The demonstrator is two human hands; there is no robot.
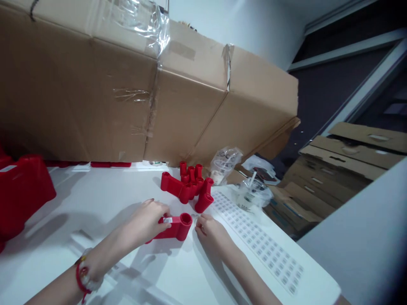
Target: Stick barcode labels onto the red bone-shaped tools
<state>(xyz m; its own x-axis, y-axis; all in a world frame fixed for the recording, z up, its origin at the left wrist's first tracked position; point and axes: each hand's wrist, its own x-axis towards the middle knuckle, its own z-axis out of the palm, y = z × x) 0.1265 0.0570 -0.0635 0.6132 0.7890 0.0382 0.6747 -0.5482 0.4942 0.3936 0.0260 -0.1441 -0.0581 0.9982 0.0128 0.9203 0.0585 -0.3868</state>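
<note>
White tabletop (73, 203) bears a red plastic spool cartridge (179, 227), grasped by the left hand (143, 222), with a small white label (167, 220) uppermost. Further right, the right hand (211, 236) is kept open and released beside a label sheet (257, 241). The cartridge is best pinned flat, so that labels seat squarely.

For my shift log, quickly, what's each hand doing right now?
Left hand: closed, holding a red plastic spool.
Right hand: open, loosely curled, holding nothing.
</note>
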